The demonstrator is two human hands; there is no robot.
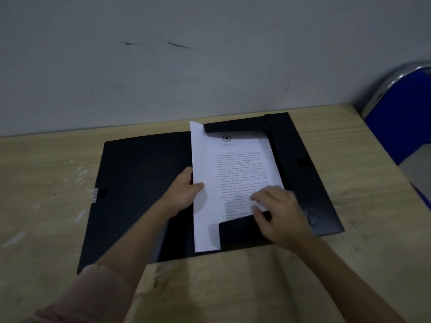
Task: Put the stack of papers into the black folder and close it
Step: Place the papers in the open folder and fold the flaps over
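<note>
Matt black plastic folder (144, 183); white printed paper stack (235, 173). Pale wood-grain table (46, 173), scuffed with white smears. Glossy chrome chair frame (382, 89) off right far corner; soft cloth sleeve (88, 297).

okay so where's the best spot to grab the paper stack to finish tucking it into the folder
Probably its raised left edge, from the left: that edge of the paper stack lifts clear of the black folder, where the left hand pinches it. Top and bottom flaps cover the right part.
</note>
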